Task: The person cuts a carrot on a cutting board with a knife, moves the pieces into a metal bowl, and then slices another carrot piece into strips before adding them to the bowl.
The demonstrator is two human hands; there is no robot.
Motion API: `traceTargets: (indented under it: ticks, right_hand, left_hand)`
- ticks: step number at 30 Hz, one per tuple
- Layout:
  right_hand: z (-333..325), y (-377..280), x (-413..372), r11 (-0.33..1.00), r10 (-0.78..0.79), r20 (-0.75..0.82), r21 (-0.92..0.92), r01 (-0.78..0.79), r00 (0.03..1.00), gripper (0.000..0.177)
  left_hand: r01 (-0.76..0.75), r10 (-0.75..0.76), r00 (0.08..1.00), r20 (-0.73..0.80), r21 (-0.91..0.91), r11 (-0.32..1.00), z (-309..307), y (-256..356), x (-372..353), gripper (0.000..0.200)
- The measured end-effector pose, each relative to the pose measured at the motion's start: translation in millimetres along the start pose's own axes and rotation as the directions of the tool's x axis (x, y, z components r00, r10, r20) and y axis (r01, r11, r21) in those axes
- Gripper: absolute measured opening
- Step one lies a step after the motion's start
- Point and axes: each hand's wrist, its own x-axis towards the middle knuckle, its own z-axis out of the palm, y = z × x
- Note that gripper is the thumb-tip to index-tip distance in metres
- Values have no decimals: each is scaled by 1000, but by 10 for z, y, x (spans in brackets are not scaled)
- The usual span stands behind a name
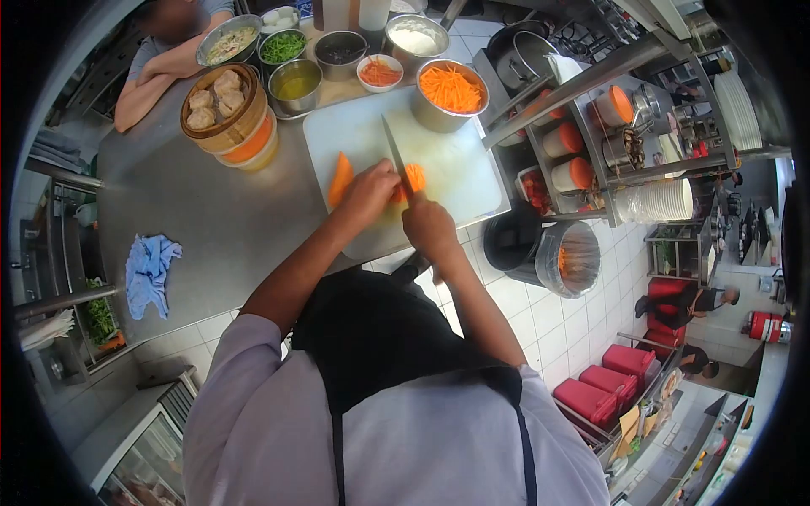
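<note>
My right hand (429, 226) is closed round the handle of a kitchen knife (393, 148), whose blade points away from me over the white cutting board (460, 169). Just left of the blade, my left hand (371, 190) presses with bent fingers on a carrot piece, mostly hidden under them. Cut carrot (414, 177) lies against the blade's right side. Another carrot piece (341, 175) rests on the board, left of my left hand. At the board's far right corner stands a metal bowl of carrot strips (451, 89).
A bamboo steamer (221, 105) with dumplings stands left of the board. Several bowls line the far side, including chopped greens (283, 47). A blue cloth (152, 274) lies on the steel table. A lined bin (569, 260) is at the right. Another person's arms (156, 80) rest at the far left.
</note>
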Motion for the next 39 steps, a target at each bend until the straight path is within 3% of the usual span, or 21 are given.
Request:
traceTargets:
  ticks: [3, 9, 15, 19, 23, 26, 29, 32, 35, 39]
  right_hand:
    - [202, 19, -14, 999, 12, -50, 44, -10, 999, 27]
    - [24, 4, -15, 998, -44, -30, -48, 43, 999, 19]
    - [282, 62, 92, 997, -82, -161, -2, 83, 984, 19]
    - [183, 160, 12, 988, -142, -71, -69, 138, 987, 20]
    - [320, 22, -7, 1000, -18, -113, 12, 20, 993, 21]
    - [217, 23, 83, 998, -57, -113, -38, 53, 992, 21]
    - [161, 88, 1, 991, -121, -37, -60, 119, 992, 19]
    - [315, -47, 33, 1000, 7, -96, -14, -9, 995, 19]
    - [204, -11, 65, 998, -59, -122, -26, 56, 991, 18]
    - [94, -43, -15, 999, -39, -41, -12, 39, 998, 18]
  left_hand:
    - [3, -2, 999, -54, 24, 1000, 72, -43, -52, 10]
    - [29, -29, 998, -55, -1, 1000, 70, -28, -67, 7]
    - [-1, 6, 994, -107, 49, 999, 47, 19, -99, 4]
    - [1, 10, 995, -97, 110, 994, 106, -9, -121, 4]
    - [-8, 24, 988, -150, 103, 995, 106, 30, -145, 6]
    - [-29, 33, 991, -130, 40, 999, 80, 22, -153, 7]
    - [16, 1, 993, -119, 149, 989, 143, -30, -148, 8]
    - [-7, 18, 987, -160, 71, 997, 84, 50, -146, 8]
    - [2, 3, 994, -109, 41, 999, 69, 31, -163, 7]
    - [22, -8, 992, -122, 111, 994, 126, -21, -158, 8]
